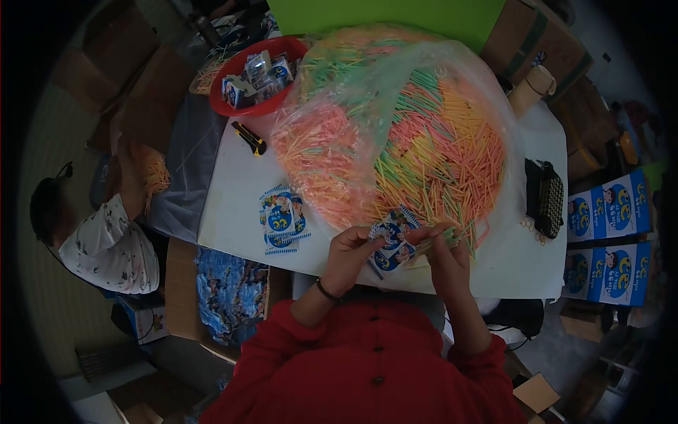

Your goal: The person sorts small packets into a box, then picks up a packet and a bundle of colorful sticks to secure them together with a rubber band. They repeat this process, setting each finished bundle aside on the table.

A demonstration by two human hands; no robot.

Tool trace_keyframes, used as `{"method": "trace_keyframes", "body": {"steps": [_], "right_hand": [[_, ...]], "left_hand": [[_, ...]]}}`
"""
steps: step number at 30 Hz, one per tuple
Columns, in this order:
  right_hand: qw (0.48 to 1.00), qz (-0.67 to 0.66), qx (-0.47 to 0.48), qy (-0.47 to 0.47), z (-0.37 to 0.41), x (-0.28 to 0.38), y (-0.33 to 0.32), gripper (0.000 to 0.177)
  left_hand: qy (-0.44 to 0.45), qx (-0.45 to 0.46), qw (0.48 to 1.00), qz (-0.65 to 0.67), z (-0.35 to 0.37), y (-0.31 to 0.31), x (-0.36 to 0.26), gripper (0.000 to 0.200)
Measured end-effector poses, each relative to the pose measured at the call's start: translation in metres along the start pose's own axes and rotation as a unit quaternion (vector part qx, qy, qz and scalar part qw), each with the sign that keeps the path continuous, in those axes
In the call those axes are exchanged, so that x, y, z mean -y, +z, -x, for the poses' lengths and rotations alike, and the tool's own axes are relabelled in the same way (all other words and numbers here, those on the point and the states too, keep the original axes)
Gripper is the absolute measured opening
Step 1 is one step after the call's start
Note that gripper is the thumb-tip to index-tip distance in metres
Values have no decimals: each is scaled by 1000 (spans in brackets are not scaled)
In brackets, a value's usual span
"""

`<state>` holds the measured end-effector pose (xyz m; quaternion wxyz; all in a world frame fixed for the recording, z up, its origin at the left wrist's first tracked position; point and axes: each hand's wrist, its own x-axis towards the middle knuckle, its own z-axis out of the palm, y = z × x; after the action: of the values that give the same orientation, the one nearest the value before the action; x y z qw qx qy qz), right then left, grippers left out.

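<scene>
A blue and white printed packet point(390, 247) is pinched in my left hand point(347, 260), over the front edge of the white table. Just to its right, my right hand point(446, 261) is closed on a small bunch of pale sticks point(436, 239), which lies close against the packet. Behind both hands spreads a large clear plastic bag full of pink, orange, yellow and green sticks point(452, 134). Several more printed packets point(280, 215) lie on the table to the left of my left hand.
A red bowl point(222, 106) of packets and a yellow-black cutter point(249, 138) are at the back left. A woven pouch point(550, 201) and a beige cup point(531, 90) stand right. A box of blue packets point(229, 293) is below left. Another person point(109, 244) sits left.
</scene>
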<state>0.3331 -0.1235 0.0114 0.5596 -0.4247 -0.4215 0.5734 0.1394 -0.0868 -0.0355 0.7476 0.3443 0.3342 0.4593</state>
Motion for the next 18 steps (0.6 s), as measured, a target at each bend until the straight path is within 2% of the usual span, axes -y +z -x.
{"method": "trace_keyframes", "body": {"steps": [2,3,5,8,12,15,16,17,18], "right_hand": [[979,-203,-22,-26,-4,13,6,14],[979,-202,-22,-26,-6,11,8,14],[977,-188,-39,-89,-9,7,16,16],[984,-128,9,-126,-15,9,27,16],[988,-146,6,-54,-16,17,40,14],[994,-93,-1,-60,-21,9,31,15],[993,67,47,-89,-24,8,23,14],[963,227,92,-116,-26,7,18,14],[963,228,91,-116,-26,6,18,14]], "left_hand": [[36,18,999,26,-1,-2,4,23],[36,18,999,27,0,2,2,23],[7,18,996,-84,3,11,-2,25],[19,37,997,-72,3,17,-4,29],[56,37,992,-102,4,14,-1,30],[69,36,989,-130,5,13,-2,29],[67,39,990,-121,6,10,0,29],[65,43,991,-112,6,9,2,28],[64,44,991,-111,6,12,2,28]]}}
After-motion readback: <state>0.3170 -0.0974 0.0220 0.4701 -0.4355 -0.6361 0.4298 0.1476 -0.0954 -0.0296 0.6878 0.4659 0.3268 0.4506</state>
